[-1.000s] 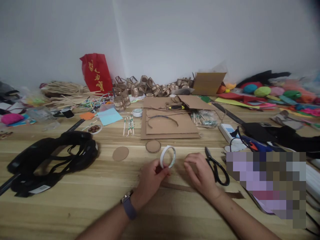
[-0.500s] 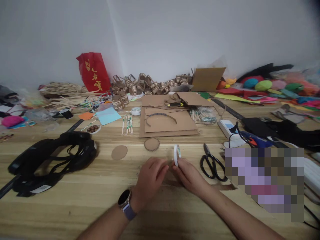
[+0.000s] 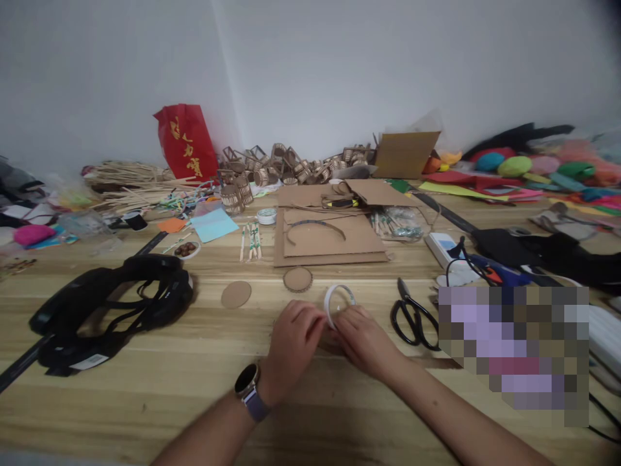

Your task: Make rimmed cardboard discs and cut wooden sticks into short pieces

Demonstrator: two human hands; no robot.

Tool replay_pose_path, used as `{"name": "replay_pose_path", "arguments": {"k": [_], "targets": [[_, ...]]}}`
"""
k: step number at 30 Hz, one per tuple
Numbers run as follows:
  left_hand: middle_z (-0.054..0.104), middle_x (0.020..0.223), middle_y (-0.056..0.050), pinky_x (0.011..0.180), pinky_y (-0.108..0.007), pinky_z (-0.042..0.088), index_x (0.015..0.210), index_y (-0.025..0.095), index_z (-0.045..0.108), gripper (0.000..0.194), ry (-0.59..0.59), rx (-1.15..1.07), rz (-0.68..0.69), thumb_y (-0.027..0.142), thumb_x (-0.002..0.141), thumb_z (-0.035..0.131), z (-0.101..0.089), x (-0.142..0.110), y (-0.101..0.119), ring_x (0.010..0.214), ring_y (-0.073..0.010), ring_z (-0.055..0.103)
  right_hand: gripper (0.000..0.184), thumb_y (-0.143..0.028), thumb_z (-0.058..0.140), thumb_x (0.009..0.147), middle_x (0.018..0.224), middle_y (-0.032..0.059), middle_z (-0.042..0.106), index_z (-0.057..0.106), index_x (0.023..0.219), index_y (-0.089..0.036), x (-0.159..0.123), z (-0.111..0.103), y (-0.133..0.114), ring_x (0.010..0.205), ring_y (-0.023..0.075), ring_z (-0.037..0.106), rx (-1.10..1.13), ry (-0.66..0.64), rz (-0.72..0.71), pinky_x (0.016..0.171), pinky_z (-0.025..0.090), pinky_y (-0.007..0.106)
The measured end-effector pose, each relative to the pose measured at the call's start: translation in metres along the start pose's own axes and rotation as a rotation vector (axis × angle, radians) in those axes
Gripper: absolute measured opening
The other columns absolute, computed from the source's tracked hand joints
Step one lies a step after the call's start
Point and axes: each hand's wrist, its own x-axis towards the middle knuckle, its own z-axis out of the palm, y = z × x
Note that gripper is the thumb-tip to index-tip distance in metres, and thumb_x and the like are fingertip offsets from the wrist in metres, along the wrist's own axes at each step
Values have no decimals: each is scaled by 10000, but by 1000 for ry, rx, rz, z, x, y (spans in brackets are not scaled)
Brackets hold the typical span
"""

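Observation:
My right hand (image 3: 361,333) is closed around a narrow white roll of tape (image 3: 330,304), which stands on edge above the wooden table. Just left of it, my left hand (image 3: 297,330), with a watch on its wrist, is closed in a pinch beside the roll. Whatever lies between its fingertips is hidden. Beyond the hands lies a cardboard disc with a ridged rim (image 3: 297,279). A plain cardboard disc (image 3: 236,294) rests farther left. Black-handled scissors (image 3: 410,320) lie to the right of my right hand.
Cardboard sheets (image 3: 334,243) with a curved brown strip (image 3: 317,222) on them lie ahead. A black strapped headset (image 3: 116,310) sits at left. Wooden sticks (image 3: 251,241), a blue glue gun (image 3: 504,268) and a red bag (image 3: 187,142) are around. A patch at right is pixelated.
The tape roll has turned in my right hand, so its round opening faces me more. My left hand stays pinched close to it. The view has shifted slightly.

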Motion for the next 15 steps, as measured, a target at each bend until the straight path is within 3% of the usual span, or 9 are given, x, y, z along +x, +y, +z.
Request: {"name": "replay_pose_path", "arguments": {"k": [3, 6, 9, 12, 13, 15], "targets": [[648, 799, -41, 726, -320, 472, 823, 188, 606, 140, 30, -5, 42, 210, 920, 508, -2, -1, 2, 788, -184, 573, 225, -211, 389, 939, 807, 93, 655, 607, 961, -159, 1, -6, 5, 758, 228, 576, 85, 61, 139, 728, 456, 351], [650, 799, -42, 730, -323, 464, 835, 193, 609, 149, 28, -38, 67, 228, 929, 498, -4, -2, 5, 790, -182, 570, 268, -279, 404, 945, 942, 101, 682, 559, 1143, -187, 1, -11, 11, 832, 229, 613, 167, 223, 258, 748, 472, 348], [662, 874, -49, 771, -319, 477, 939, 200, 603, 126, 54, -128, -37, 246, 936, 486, -7, -1, 3, 835, -172, 595, 221, -292, 401, 947, 811, 70, 687, 607, 933, -215, -1, -13, 14, 745, 215, 614, 145, 296, 231, 714, 457, 337], [647, 974, -69, 773, -309, 494, 1139, 178, 510, 231, 243, -194, -239, 276, 931, 492, -15, 5, -4, 853, -161, 611, 233, -262, 400, 944, 728, 51, 666, 587, 811, -218, -2, -14, 14, 690, 203, 598, 114, 309, 267, 704, 434, 333], [643, 983, -73, 773, -312, 493, 1135, 174, 510, 239, 254, -175, -249, 287, 925, 502, -18, 8, -6, 862, -165, 607, 229, -254, 400, 942, 730, 52, 663, 581, 808, -216, -2, -14, 15, 692, 205, 595, 106, 319, 289, 705, 429, 336], [652, 963, -64, 809, -334, 478, 982, 184, 588, 146, 34, -91, -100, 300, 899, 555, -24, 12, -7, 900, -188, 592, 216, -245, 400, 936, 732, 54, 656, 570, 806, -214, -1, -15, 17, 692, 211, 587, 93, 337, 320, 695, 420, 341]]}}
